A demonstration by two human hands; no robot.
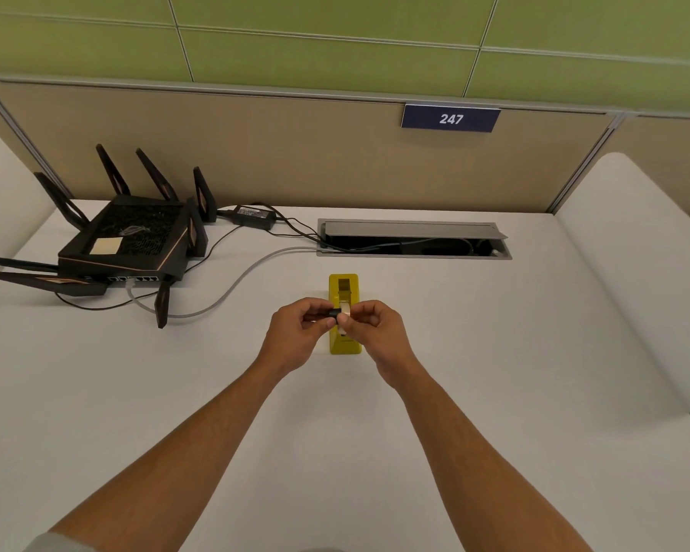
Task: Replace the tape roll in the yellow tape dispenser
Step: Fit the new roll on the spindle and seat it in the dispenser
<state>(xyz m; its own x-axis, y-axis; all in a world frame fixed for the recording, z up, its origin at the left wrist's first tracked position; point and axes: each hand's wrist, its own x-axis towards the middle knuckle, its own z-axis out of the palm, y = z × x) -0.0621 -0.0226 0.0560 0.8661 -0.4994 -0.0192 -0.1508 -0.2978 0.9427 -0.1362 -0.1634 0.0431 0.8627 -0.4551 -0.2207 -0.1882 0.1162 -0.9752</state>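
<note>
The yellow tape dispenser [344,286] stands on the white desk [494,372] at the centre, its long axis pointing away from me. Both hands hover just above its near half. My left hand [295,332] pinches a small black core [334,313] by its left end. My right hand [375,332] pinches a pale tape roll [345,311] that sits on the core's right end. The two parts touch between my fingertips. The dispenser's middle and its roll cradle are hidden behind my fingers.
A black router [132,241] with several antennas sits at the back left, with a power brick [253,215] and grey and black cables running into an open cable hatch [415,241] at the back. A partition with a "247" sign [450,119] rises behind the desk.
</note>
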